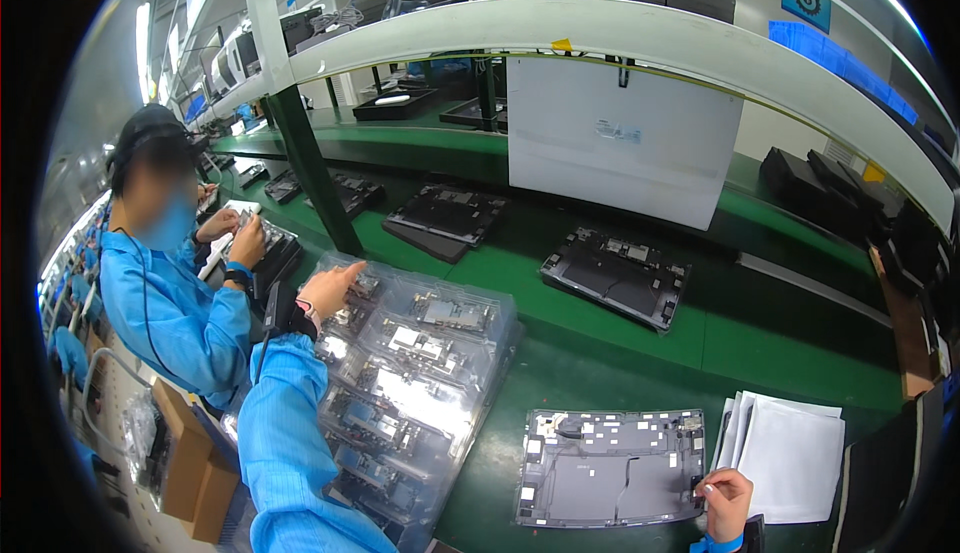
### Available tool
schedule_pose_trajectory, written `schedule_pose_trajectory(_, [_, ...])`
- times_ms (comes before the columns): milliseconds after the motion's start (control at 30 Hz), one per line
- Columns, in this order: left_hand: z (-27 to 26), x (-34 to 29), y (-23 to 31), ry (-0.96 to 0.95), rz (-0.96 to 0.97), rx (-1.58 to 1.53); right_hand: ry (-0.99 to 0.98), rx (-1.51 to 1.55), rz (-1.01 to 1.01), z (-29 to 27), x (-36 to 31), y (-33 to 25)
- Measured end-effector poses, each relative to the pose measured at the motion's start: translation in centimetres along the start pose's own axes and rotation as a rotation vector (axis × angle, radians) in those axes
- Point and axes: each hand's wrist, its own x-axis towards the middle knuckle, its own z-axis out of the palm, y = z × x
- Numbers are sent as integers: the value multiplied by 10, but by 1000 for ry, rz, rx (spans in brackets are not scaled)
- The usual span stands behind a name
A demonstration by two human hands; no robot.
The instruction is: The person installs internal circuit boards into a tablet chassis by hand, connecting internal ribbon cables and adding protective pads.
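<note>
- The grey panel [575, 473] lies flat on the green worktop [492, 488], toward five o'clock; its long axis runs nearly from nine to three, and the long edge nearest the band of white patches [640, 435] faces twelve.
- At the panel's three-o'clock end is the right hand [726, 498], thumb and fingers bent together against the edge; whether they pinch a small part, I cannot tell.
- Just beyond that edge, toward four o'clock, white sheets [800, 458] lie overlapping.
- The clear tray [494, 353], toward seven o'clock and apart from the panel, carries rows of circuit boards [425, 348]; its long axis leans roughly from one to seven.
- Over the tray's eleven-o'clock corner is the left hand [332, 291], index finger stretched toward two and the others curled; I cannot tell whether it grips anything.
- Toward three o'clock sits a dark open device base [617, 278]; another [450, 215] lies near the middle, toward eleven.
- A white board [620, 138] stands at about one-thirty, below a pale shelf [640, 25].
- At nine o'clock, a co-worker [175, 303] in blue has both hands raised together over another device.
</note>
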Motion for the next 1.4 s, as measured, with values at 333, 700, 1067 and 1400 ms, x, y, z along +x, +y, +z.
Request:
schedule_pose_trajectory(333, [9,-111,-26,242,-282,-383,67,-86,129,7,-11,-20])
schedule_pose_trajectory(700, [-15,-140,83,62,-274,-321,73,-128,124,-9,-13,-3])
schedule_pose_trajectory(1067, [4,-114,100,128,-287,-95,-6,-203,98,-3,-15,-11])
schedule_pose_trajectory(1400, [-11,-118,84,305,-226,-172,-19,-184,170,0,-15,-19])
